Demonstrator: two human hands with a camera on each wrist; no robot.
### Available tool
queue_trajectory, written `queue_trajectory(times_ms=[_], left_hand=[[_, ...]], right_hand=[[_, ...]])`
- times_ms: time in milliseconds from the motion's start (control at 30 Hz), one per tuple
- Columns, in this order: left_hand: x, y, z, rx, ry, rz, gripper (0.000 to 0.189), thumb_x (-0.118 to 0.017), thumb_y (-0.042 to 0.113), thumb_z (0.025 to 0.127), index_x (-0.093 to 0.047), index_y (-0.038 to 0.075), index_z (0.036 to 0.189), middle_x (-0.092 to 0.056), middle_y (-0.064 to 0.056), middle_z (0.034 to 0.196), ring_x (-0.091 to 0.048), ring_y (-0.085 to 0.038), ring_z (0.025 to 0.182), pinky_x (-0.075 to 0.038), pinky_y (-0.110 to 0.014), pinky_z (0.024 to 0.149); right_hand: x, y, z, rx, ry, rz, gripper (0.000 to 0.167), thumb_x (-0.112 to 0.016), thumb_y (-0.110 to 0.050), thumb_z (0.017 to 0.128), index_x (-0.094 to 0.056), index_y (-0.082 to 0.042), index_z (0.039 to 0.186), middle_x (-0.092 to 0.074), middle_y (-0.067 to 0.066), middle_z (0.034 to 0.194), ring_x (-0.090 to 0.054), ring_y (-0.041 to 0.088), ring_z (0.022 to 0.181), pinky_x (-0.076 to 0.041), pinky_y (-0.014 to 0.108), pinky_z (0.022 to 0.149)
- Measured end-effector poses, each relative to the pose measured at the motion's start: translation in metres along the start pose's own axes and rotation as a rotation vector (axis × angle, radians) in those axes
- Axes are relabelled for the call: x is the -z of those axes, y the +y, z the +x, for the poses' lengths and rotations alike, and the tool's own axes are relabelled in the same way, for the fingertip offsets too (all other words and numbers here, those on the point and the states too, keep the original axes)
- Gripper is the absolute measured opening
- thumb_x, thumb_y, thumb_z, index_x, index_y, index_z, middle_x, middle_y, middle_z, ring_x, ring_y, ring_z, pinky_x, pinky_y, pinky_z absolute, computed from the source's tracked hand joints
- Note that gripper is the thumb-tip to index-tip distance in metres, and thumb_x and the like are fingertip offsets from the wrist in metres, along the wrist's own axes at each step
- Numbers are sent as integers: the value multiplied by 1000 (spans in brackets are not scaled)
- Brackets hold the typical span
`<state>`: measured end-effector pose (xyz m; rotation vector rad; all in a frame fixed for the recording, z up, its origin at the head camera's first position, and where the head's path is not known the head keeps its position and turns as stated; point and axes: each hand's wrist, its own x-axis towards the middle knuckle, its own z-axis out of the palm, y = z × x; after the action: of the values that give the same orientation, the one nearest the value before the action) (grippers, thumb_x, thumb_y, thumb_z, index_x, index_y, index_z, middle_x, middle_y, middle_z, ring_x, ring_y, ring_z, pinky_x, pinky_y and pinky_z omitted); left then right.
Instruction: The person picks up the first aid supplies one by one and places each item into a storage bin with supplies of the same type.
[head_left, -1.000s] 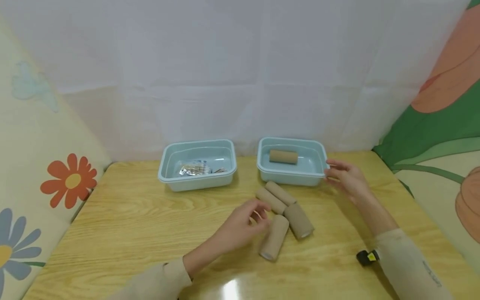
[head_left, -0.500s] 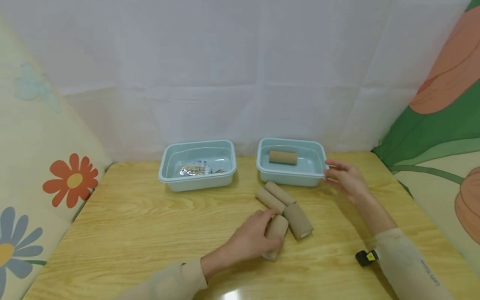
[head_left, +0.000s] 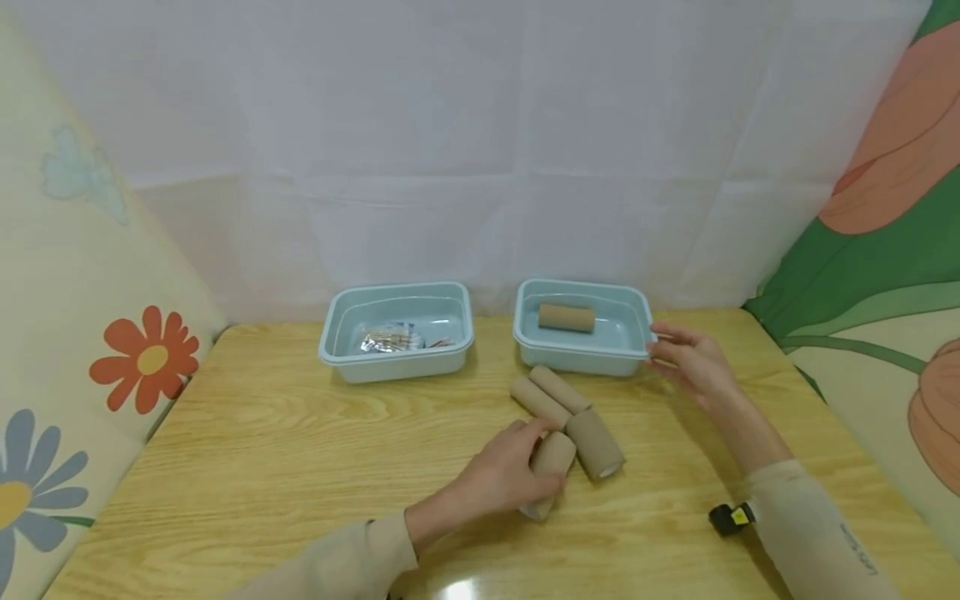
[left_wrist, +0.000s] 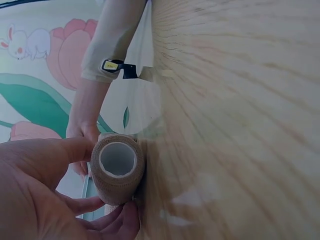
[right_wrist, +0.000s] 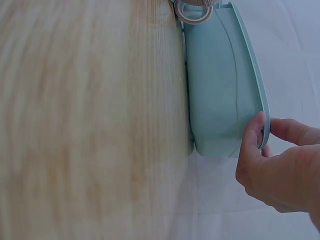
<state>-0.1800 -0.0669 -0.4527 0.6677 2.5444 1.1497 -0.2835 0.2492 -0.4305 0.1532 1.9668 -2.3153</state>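
Observation:
In the head view my left hand (head_left: 498,471) grips the nearest tan bandage roll (head_left: 553,457), which lies on the table. The left wrist view shows that bandage roll (left_wrist: 117,172) end-on with its white hollow core, thumb on one side and fingers curled on the other. Three more tan rolls (head_left: 596,443) lie against each other just beyond it. My right hand (head_left: 693,362) pinches the right end of a light blue plastic bin (head_left: 581,358); in the right wrist view, thumb and fingers close over the bin's rim (right_wrist: 265,120). One tan roll (head_left: 566,317) lies inside that bin.
A second light blue bin (head_left: 401,367) stands to the left, holding a clear packet of cotton swabs (head_left: 392,337). Both bins stand near the white cloth backdrop (head_left: 405,167) at the back of the wooden table (head_left: 300,467). Printed flower panels flank it.
My left hand has moved right and down from above the table onto the nearest bandage roll and taken hold of it. My right hand has stayed at the bin's rim.

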Motion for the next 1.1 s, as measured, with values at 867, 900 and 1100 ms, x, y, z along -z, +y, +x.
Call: queue_trajectory(times_ms=[867,900,1100], left_hand=[[16,-7,3,-34,-51,-166,61,-76,18,87,-53,10,143,-60,-8,123,-61,-21,106,-53,-37,81],[18,-6,3,-32,-48,-174,61,-76,17,87,-53,9,143,-60,-8,122,-61,-21,104,-54,-36,80],[28,1,8,-32,-15,-220,64,-73,16,89,-48,7,148,-58,-10,127,-62,-22,98,-56,-36,75]], right_hand=[[2,1,-2,45,-13,14,53,-61,8,97,-38,17,144,-62,10,109,-67,14,88,-54,34,92],[2,2,-1,43,-16,17,53,-61,9,97,-38,17,144,-62,10,110,-67,14,88,-54,34,92],[1,3,0,40,-13,20,55,-61,8,97,-36,17,146,-57,15,115,-67,14,90,-54,34,91]])
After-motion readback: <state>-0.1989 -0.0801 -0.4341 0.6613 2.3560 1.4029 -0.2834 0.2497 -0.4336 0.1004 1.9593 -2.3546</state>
